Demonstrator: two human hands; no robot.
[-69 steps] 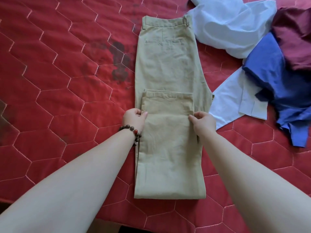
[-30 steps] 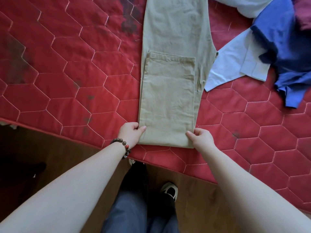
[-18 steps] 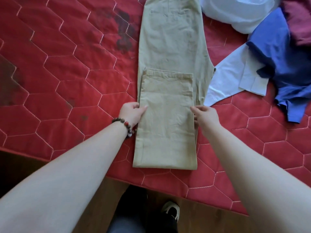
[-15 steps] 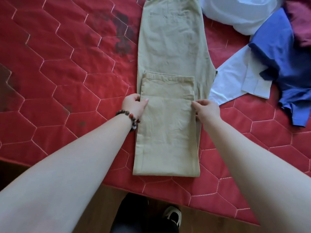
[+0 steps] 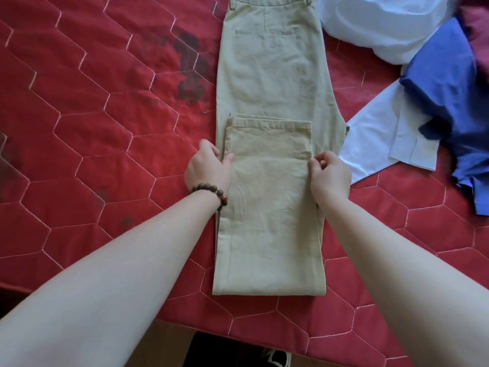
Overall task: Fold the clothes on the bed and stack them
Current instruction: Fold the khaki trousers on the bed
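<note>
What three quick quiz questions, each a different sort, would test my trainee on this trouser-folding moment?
1. True or false: the khaki trousers lie with their leg hems folded up over the thighs.
2. Multiple choice: the wrist with the beaded bracelet belongs to the A) left hand B) right hand.
3. Fill in: the unfolded clothes, namely the white shirt, blue shirt and maroon garment, lie to the ____ of the trousers.

Key: 1 true. 2 A: the left hand wears it, while the right hand grips the opposite edge. 3 right.
</note>
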